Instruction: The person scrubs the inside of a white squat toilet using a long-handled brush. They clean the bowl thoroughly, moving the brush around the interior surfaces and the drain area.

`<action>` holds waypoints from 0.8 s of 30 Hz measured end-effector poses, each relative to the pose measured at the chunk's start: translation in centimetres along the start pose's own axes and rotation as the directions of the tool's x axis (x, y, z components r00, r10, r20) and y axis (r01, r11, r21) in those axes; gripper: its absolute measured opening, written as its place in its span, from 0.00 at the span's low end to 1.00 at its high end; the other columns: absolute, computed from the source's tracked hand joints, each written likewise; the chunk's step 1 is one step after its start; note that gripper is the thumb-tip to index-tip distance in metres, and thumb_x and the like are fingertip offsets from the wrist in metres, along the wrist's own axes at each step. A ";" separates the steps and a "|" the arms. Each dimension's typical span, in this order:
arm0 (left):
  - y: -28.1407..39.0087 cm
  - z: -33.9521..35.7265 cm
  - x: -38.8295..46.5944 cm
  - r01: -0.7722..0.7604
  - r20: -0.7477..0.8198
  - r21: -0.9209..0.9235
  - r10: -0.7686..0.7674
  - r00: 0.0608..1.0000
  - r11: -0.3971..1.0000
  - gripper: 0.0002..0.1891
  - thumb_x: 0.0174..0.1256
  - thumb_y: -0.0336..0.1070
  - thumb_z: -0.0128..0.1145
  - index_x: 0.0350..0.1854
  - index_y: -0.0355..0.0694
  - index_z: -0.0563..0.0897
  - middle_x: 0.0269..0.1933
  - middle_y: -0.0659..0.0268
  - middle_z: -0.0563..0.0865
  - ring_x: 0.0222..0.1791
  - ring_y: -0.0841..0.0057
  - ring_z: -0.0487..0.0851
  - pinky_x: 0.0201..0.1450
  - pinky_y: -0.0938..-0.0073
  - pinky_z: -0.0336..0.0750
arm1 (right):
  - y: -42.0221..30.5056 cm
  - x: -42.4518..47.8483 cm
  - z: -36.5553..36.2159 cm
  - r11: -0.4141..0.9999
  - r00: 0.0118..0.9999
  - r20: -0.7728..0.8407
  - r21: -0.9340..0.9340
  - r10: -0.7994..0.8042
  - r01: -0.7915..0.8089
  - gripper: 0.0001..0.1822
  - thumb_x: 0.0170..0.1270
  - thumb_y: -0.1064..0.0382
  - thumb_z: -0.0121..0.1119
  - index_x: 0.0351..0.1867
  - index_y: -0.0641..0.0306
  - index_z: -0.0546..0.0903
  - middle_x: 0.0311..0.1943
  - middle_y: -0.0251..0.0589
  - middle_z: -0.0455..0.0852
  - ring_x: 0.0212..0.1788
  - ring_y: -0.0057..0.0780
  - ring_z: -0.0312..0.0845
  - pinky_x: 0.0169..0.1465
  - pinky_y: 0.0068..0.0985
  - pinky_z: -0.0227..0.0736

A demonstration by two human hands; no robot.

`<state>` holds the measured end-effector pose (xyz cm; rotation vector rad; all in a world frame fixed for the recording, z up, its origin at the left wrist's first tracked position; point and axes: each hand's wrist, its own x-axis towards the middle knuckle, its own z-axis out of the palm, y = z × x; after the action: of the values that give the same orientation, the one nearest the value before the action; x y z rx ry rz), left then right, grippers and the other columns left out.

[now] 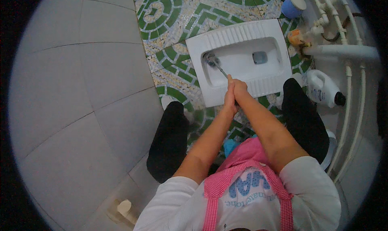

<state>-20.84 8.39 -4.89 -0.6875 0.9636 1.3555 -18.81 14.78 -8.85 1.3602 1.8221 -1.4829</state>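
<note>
A toilet brush (pixel 223 71) with a thin greyish handle slants down into a white squat toilet (pixel 198 93). Its blurred head rests at the left end of the bowl. My left hand (pixel 229 94) and my right hand (pixel 241 89) are pressed together around the handle, just above the toilet's near rim. The grip's end is hidden behind my hands and wrists. A square grey opening (pixel 259 58) shows in the right part of the bowl, apart from the brush head.
Pale pipes (pixel 347 91) run along the right wall, with a white jug (pixel 322 88) with a black cap beside them. A blue container (pixel 292 6) and an orange object (pixel 297 38) stand farther back. Grey tiled wall (pixel 57 94) borders the patterned floor (pixel 174 59) on the left.
</note>
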 end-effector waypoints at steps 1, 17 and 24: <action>-0.1 -0.6 0.2 0.039 -0.008 0.027 -0.038 0.999 0.999 0.41 0.50 0.71 0.50 0.59 0.43 0.65 0.53 0.61 0.74 0.51 0.68 0.73 0.50 0.67 0.69 | 0.7 -0.1 0.2 1.000 1.000 0.004 -0.002 0.018 -0.018 0.32 0.61 0.41 0.34 0.34 0.68 0.81 0.36 0.53 0.82 0.40 0.48 0.77 0.45 0.38 0.71; -0.2 1.7 0.3 -0.062 0.007 -0.141 0.064 0.998 0.988 0.34 0.56 0.59 0.52 0.59 0.42 0.65 0.47 0.61 0.77 0.46 0.66 0.76 0.46 0.64 0.72 | 2.8 1.1 0.2 0.998 0.994 -0.094 -0.027 0.057 -0.060 0.31 0.61 0.41 0.35 0.39 0.67 0.80 0.38 0.54 0.81 0.40 0.48 0.78 0.45 0.37 0.72; -8.0 -0.3 -1.9 -0.016 -0.005 -0.194 0.015 1.000 0.981 0.31 0.56 0.55 0.52 0.58 0.41 0.66 0.45 0.59 0.78 0.42 0.64 0.77 0.44 0.62 0.72 | 11.4 -1.5 3.5 0.961 0.983 -0.019 -0.208 0.184 -0.184 0.31 0.61 0.41 0.35 0.41 0.68 0.79 0.40 0.54 0.80 0.41 0.48 0.78 0.45 0.37 0.72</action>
<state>-12.87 6.24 -4.32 -0.8314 0.8478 1.4754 -9.13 10.46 -14.49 1.3820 1.7430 -1.1618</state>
